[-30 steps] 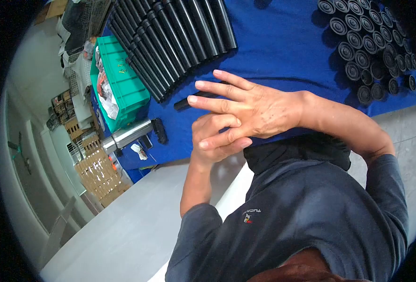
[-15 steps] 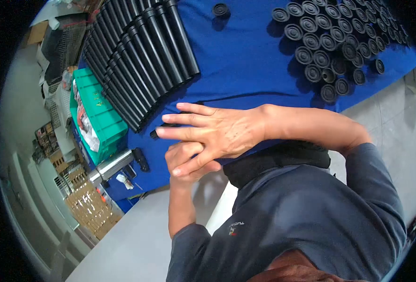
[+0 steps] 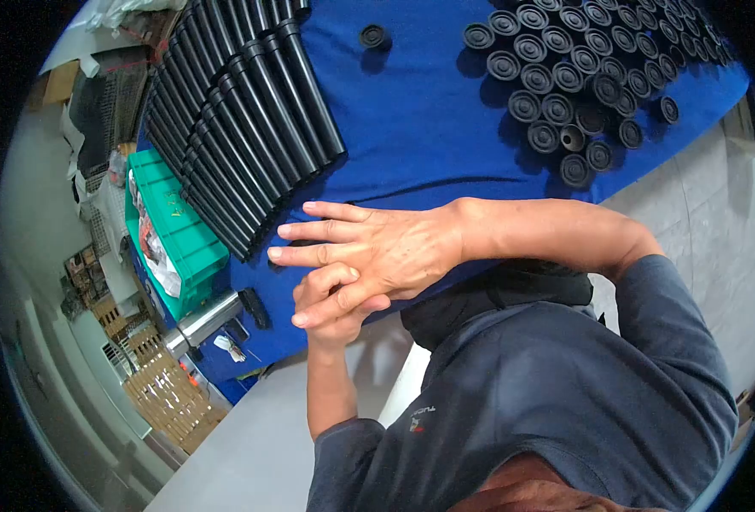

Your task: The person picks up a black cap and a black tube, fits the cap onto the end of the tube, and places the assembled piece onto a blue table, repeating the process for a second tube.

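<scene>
My right hand [image 3: 394, 247] is held palm down above the blue cloth, its fingers stretched out and spread toward the left. Nothing shows in it. Beneath its index side, my left hand [image 3: 331, 299] is closed, with bent fingers pressed against the right hand around the base of its index finger. The exact contact is partly covered. Just beyond the fingertips lie long black tubes [image 3: 262, 128] in overlapping rows, each with a wider collar at one end. A small dark item under the right fingers is mostly hidden.
Many black round caps with ringed faces [image 3: 557, 108] stand grouped at the far right; a single cap [image 3: 372, 36] stands apart. Left are a green crate [image 3: 181, 230] holding cloth-like material, a silvery metal bar [image 3: 207, 322] and a black tool-like object [image 3: 255, 309]. The blue table [image 3: 429, 111] ends near my body.
The view has shifted slightly, so the tubes and caps sit further left in the picture. Both hands keep nearly the same clasped pose, with the left fingers moving slightly.
</scene>
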`<state>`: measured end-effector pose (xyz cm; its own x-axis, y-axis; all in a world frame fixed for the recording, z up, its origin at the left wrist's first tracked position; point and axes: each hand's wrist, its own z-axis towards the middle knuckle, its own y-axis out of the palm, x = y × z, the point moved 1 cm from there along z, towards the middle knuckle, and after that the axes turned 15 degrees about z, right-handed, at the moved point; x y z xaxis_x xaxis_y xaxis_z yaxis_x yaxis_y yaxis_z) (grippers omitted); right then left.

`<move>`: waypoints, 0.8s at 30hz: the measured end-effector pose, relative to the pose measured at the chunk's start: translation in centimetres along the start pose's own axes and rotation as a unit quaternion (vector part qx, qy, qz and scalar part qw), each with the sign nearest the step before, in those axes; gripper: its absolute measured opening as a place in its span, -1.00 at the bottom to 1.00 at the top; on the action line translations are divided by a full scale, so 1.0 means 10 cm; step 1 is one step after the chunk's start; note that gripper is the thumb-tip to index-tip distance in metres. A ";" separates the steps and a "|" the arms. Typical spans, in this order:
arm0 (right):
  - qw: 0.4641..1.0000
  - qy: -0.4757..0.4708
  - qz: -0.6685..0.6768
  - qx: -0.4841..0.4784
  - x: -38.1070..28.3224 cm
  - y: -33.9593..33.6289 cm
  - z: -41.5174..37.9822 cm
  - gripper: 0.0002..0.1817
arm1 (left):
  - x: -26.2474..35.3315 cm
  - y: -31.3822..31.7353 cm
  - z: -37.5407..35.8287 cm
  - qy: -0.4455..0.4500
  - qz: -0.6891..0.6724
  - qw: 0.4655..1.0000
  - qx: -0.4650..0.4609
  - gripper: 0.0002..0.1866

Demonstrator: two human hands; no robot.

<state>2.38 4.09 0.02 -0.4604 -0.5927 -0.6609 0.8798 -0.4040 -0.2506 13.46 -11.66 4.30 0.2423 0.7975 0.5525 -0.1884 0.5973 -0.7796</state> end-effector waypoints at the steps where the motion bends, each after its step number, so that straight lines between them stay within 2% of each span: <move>1: 1.000 0.001 0.002 0.003 0.00 -0.01 0.00 0.14 | 0.00 0.01 0.02 -0.002 -0.008 1.000 0.004 -0.40; 6: 1.000 -0.005 0.006 0.028 0.00 0.00 0.01 0.01 | 0.03 0.06 0.04 -0.024 -0.072 0.997 0.024 -0.41; 9: 0.999 -0.009 0.004 0.035 -0.01 -0.02 0.01 -0.03 | 0.22 0.16 0.08 -0.113 -0.167 0.976 0.085 -0.41; 11: 0.999 -0.013 0.020 0.035 0.00 0.00 0.00 -0.02 | -0.01 0.05 -0.09 -0.055 -0.075 0.995 0.031 -0.34; 12: 0.999 -0.017 0.012 0.032 0.00 -0.01 0.00 0.00 | -0.04 0.03 -0.09 -0.037 -0.064 0.997 0.022 -0.36; 15: 0.999 -0.024 0.011 0.043 0.01 0.02 0.00 -0.15 | -0.06 0.05 -0.09 -0.032 -0.084 0.996 0.013 -0.41; 16: 0.999 -0.011 0.021 0.026 0.01 0.03 0.00 0.02 | -0.08 0.03 -0.09 -0.030 -0.080 0.996 0.013 -0.41; 21: 0.998 -0.018 0.046 0.045 -0.01 0.02 0.00 0.00 | -0.06 0.07 -0.11 -0.050 -0.073 0.996 0.025 -0.41; 24: 0.998 -0.008 0.052 0.029 -0.02 -0.01 0.01 -0.03 | 0.09 0.12 -0.01 -0.094 -0.120 0.987 0.047 -0.41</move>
<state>2.37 4.18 0.27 -0.3684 -0.6448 -0.6698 0.9150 -0.3791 -0.1383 13.51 -10.24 3.84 0.1120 0.6279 0.7702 -0.2358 0.7697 -0.5932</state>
